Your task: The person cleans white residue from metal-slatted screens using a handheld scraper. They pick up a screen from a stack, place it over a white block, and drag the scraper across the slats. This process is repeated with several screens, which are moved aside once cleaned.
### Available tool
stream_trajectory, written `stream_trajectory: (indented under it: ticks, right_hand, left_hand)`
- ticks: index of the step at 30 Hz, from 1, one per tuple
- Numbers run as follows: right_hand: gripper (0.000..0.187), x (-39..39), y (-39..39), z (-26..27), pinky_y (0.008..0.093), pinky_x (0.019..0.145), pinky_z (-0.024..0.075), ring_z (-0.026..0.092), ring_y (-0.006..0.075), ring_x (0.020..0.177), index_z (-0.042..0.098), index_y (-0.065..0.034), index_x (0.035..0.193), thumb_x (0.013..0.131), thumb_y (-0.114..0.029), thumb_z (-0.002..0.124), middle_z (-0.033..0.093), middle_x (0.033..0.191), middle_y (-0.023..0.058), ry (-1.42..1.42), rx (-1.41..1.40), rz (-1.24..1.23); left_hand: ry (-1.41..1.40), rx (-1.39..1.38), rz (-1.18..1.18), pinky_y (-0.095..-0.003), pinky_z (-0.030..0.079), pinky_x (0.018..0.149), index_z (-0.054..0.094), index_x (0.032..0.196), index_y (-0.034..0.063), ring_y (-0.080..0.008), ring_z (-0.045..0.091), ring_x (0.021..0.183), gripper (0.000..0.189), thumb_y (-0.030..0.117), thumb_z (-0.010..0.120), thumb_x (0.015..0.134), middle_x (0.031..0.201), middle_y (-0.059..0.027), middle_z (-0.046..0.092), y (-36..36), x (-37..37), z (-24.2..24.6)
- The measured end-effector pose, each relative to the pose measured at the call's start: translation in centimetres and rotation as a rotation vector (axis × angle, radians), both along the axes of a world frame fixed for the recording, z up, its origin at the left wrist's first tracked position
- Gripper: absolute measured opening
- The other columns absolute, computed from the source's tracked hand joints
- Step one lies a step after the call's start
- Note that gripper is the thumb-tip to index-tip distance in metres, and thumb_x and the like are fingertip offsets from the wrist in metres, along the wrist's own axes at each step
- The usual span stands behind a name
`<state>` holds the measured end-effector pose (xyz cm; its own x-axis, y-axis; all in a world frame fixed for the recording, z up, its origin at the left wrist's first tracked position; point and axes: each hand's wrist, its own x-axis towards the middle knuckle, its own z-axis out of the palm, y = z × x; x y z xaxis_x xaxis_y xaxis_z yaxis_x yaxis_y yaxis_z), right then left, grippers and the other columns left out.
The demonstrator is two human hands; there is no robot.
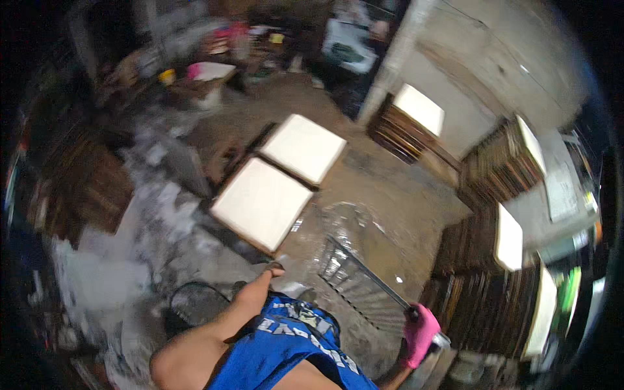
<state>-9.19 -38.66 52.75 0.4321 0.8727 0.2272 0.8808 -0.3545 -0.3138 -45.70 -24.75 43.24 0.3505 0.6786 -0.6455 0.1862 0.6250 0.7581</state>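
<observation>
My right hand [421, 331], in a pink glove, grips the end of a long dark metal bar [370, 275] low on the right. The bar edges a slatted, grid-like metal piece [358, 297], which slants over the wet brown floor; blur hides its exact kind. My left hand [275, 269] is low in front of me, near the corner of a square white-topped panel [263, 204]. Its fingers are dark and blurred, so their pose is unclear. Beyond that panel lies a second white-topped panel [304, 148], side by side with it.
Along the right stand several stacks of brown trays or boards [482, 312] with white tops. Another such stack [402, 129] is by a pale post [395, 53]. A dark brown pile [87, 185] stands left. A round dark container [197, 302] sits near my left arm.
</observation>
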Motion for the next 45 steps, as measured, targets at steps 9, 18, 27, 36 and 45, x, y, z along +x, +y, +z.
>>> stream_trajectory:
  ticks: [9, 18, 27, 36, 45]
  right_hand:
    - [0.019, -14.0, 1.8, 5.6, 0.0351, 0.065, 0.0500, 0.066, 0.0284, 0.072, 0.067, -0.0128, 0.086, 0.068, -0.011, 0.074, 0.067, 0.077, 0.0102, -0.154, -0.145, -0.045]
    - [0.023, -28.1, 11.0, 10.2, 0.0335, 0.066, 0.0486, 0.065, 0.0272, 0.073, 0.066, -0.0101, 0.094, 0.072, -0.010, 0.073, 0.067, 0.081, 0.0093, -0.130, -0.190, -0.045]
    - [0.028, -39.6, 22.7, 11.0, 0.0315, 0.073, 0.0494, 0.064, 0.0233, 0.079, 0.065, -0.0041, 0.097, 0.071, -0.002, 0.073, 0.067, 0.086, 0.0099, -0.060, -0.010, 0.137]
    - [0.029, -46.1, 32.1, 13.8, 0.0296, 0.075, 0.0491, 0.061, 0.0149, 0.081, 0.064, -0.0017, 0.105, 0.077, 0.004, 0.068, 0.066, 0.092, 0.0093, -0.041, -0.090, 0.078]
    - [0.020, -56.0, 43.4, 15.6, 0.0362, 0.082, 0.0481, 0.062, 0.0294, 0.092, 0.064, -0.0027, 0.104, 0.083, -0.003, 0.061, 0.065, 0.101, 0.0129, -0.397, -0.278, 0.049]
  left_hand:
    - [-0.112, 0.556, 0.353, -0.0387, 0.016, 0.114, 0.043, 0.136, 0.0063, -0.0246, 0.028, 0.136, 0.050, 0.036, 0.044, 0.095, 0.143, -0.0115, 0.038, -7.8, -25.2, -2.9]
    - [0.078, 0.516, 0.489, -0.0409, 0.009, 0.116, 0.037, 0.140, 0.0066, -0.0271, 0.020, 0.141, 0.060, 0.038, 0.051, 0.092, 0.149, -0.0132, 0.030, -11.1, -45.2, -4.5]
    - [0.354, 0.458, 0.197, -0.0413, 0.011, 0.116, 0.039, 0.139, 0.0054, -0.0264, 0.022, 0.141, 0.054, 0.030, 0.049, 0.092, 0.149, -0.0130, 0.031, 6.7, -58.2, -6.8]
    - [0.968, 0.609, -0.461, -0.0418, 0.014, 0.116, 0.040, 0.138, 0.0041, -0.0257, 0.024, 0.140, 0.050, 0.022, 0.048, 0.092, 0.149, -0.0127, 0.031, 34.9, -68.0, -8.5]
    - [1.055, 1.057, -0.618, -0.0479, 0.013, 0.116, 0.040, 0.139, 0.0037, -0.0299, 0.025, 0.140, 0.059, 0.015, 0.054, 0.083, 0.150, -0.0162, 0.030, 66.9, -69.8, -28.8]
